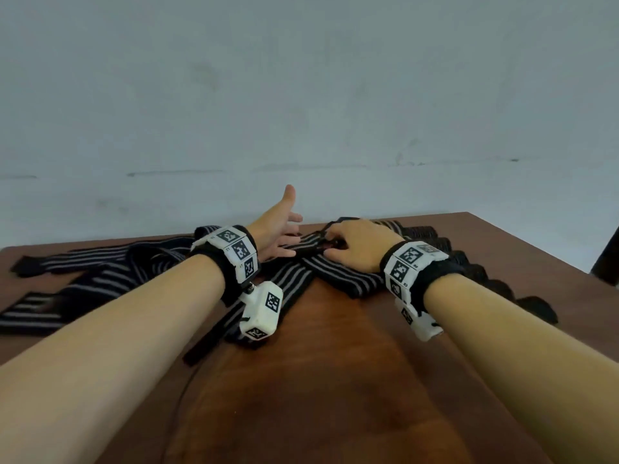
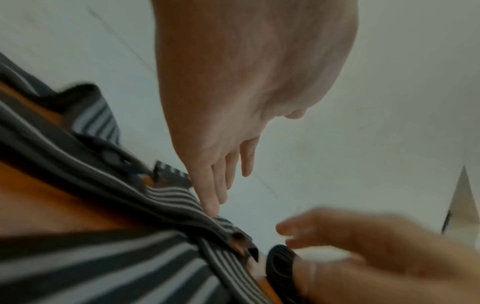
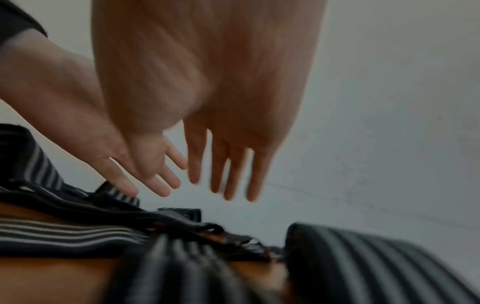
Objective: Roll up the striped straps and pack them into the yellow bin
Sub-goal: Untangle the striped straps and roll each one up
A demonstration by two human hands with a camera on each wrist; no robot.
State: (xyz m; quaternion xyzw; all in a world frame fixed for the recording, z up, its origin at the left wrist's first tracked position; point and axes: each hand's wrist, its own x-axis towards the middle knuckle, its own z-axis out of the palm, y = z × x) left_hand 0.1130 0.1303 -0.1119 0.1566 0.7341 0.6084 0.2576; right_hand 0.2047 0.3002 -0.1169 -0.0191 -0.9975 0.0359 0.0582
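Several black straps with grey stripes lie crossed on the brown table (image 1: 335,363). My left hand (image 1: 288,222) is spread with the thumb raised, and its straight fingers (image 2: 211,203) press on one striped strap (image 1: 310,241) near the far edge. My right hand (image 1: 333,245) arches over the same strap's dark ribbed end (image 2: 279,265). Its fingers (image 3: 228,174) point down at that end and its thumb lies beside it. The right wrist view shows nothing held between them. That view is blurred. The yellow bin is in none of the views.
A row of dark rolled straps (image 1: 438,244) runs along the table's right side behind my right wrist. More loose straps (image 1: 100,279) spread over the left half. Bare wood lies between my forearms. A pale wall stands behind the table's far edge.
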